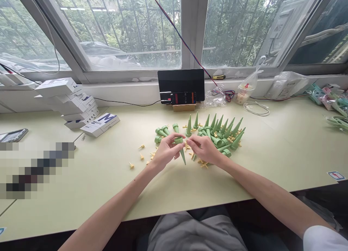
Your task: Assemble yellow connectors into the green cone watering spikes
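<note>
My left hand point(169, 149) grips a green cone-shaped plant watering spike point(182, 155), wide ribbed end up and the tip slanting down. Close beside it, the thumb and fingers of my right hand point(202, 146) are pinched together near the spike's wide end. What they hold, if anything, is too small to make out; yellowish bits show around the fingertips. Just beyond and to the right lies a heap of green spikes point(217, 133), some standing on end with yellow cross-shaped pieces point(203, 164) among them. More green spikes point(160, 132) lie behind my left hand. Small yellow plugs point(141, 157) are scattered to the left.
A phone point(183, 98) leans against a dark tablet point(181, 82) by the window. White boxes point(78, 104) are stacked at the left. A bagged cup point(244, 91), a coiled white cable point(257, 109) and bagged pastel items point(330, 99) lie along the back right.
</note>
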Action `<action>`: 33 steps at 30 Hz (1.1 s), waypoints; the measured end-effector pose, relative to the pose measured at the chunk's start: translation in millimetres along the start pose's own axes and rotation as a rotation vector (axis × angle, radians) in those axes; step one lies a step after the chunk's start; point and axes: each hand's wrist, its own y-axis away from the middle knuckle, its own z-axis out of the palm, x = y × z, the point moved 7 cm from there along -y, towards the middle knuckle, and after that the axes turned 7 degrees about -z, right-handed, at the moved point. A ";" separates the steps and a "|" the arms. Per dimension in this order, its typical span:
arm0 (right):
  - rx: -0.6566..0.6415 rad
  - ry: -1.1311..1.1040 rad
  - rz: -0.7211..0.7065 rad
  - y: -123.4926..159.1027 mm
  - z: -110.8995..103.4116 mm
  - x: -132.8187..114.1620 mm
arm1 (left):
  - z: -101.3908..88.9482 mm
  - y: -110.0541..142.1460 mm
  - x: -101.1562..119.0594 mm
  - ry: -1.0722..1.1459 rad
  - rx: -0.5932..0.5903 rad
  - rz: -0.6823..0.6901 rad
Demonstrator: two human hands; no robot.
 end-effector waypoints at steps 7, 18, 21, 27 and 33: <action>0.037 -0.008 -0.070 -0.1 -1.8 -5.2 | -1.6 -0.4 2.2 0.006 0.009 0.020; 0.050 -0.007 -0.105 0.4 -1.7 -4.5 | -1.6 -0.8 1.7 0.001 0.001 0.026; 0.035 -0.003 -0.093 0.0 -1.4 -5.5 | -1.2 -0.3 1.9 -0.008 -0.003 0.020; 0.012 0.006 -0.074 0.2 -0.9 -5.9 | -1.4 -0.4 1.2 -0.020 -0.005 0.015; -0.002 0.001 -0.071 0.2 -0.8 -5.5 | -1.3 -0.6 -1.3 -0.035 -0.013 0.001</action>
